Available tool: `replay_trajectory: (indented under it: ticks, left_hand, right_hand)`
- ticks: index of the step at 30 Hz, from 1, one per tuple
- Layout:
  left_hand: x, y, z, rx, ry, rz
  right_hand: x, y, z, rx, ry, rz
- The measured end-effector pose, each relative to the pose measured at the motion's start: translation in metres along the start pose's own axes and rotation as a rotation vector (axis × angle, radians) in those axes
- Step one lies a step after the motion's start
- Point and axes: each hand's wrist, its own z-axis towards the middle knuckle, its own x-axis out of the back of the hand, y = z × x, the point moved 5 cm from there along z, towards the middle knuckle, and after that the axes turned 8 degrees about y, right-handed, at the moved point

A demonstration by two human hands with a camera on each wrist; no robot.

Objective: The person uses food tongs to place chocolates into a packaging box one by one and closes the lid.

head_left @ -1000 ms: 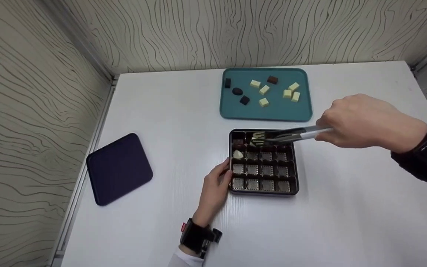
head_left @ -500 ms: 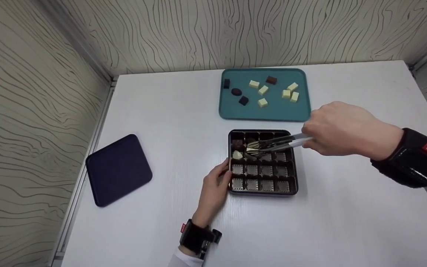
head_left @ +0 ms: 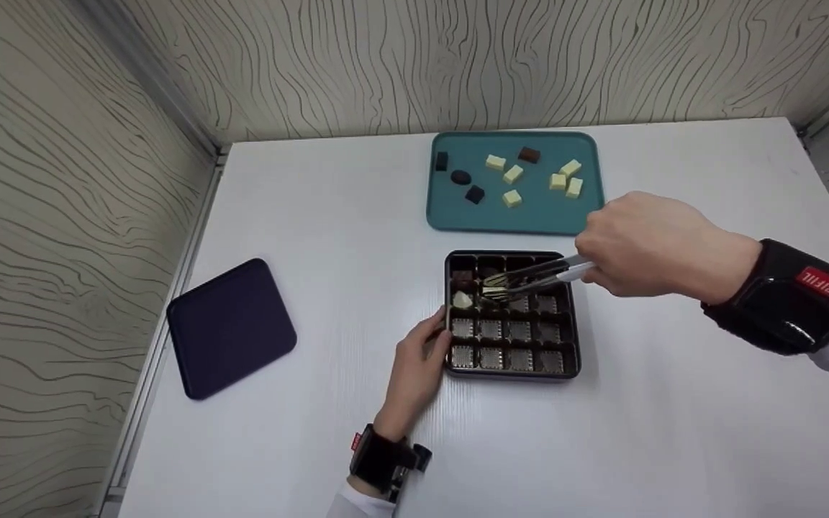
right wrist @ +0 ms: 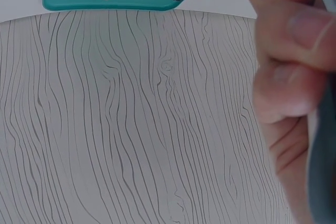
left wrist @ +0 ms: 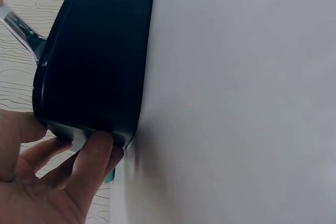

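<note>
My left hand (head_left: 414,367) touches the left side of a dark chocolate box (head_left: 514,375); in the left wrist view, its fingertips lie along the box wall (left wrist: 97,66). In my right hand (head_left: 652,244) I grip metal serving tongs (head_left: 545,276) with light handles. Their tips reach into the box's second row, around a white chocolate (head_left: 494,292) in the second column. Beside it, at the row's left end, sits another white piece (head_left: 462,299). A brown chocolate (head_left: 463,277) fills the back left compartment. The tongs partly hide the back row.
Behind the box lies a teal tray (head_left: 558,217) with several white chocolates (head_left: 512,198), a brown piece (head_left: 529,155) and dark pieces (head_left: 474,194). A dark square lid (head_left: 233,329) rests at the left of the white table (head_left: 328,208). Patterned walls (head_left: 357,65) enclose it.
The right hand has moved left and slightly forward. The tongs' tips have come from the back row down to the second row, with the white chocolate between them. The left hand stays still.
</note>
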Motion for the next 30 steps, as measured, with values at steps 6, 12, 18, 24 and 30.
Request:
replay_trajectory:
  ticks: [6,12,18,24,30]
  left_hand:
    - [-0.001,-0.001,-0.001,-0.005,0.000,-0.011]
    - [-0.001,0.000,0.000,0.016,-0.004,-0.025]
    - [-0.001,0.001,0.000,0.011,-0.002,-0.030]
    - [0.000,0.001,0.000,-0.013,0.001,-0.014]
    - [0.000,0.001,0.000,-0.011,-0.003,-0.025]
  right_hand:
    - [-0.003,-0.002,0.008,0.021,-0.029,-0.010]
    - [-0.003,-0.005,0.010,0.042,-0.020,-0.020]
    - [0.000,-0.001,0.008,0.028,-0.014,-0.036]
    - [0.005,0.013,-0.003,-0.019,0.001,0.007]
    - [-0.001,0.044,-0.015,-0.177,0.035,0.077]
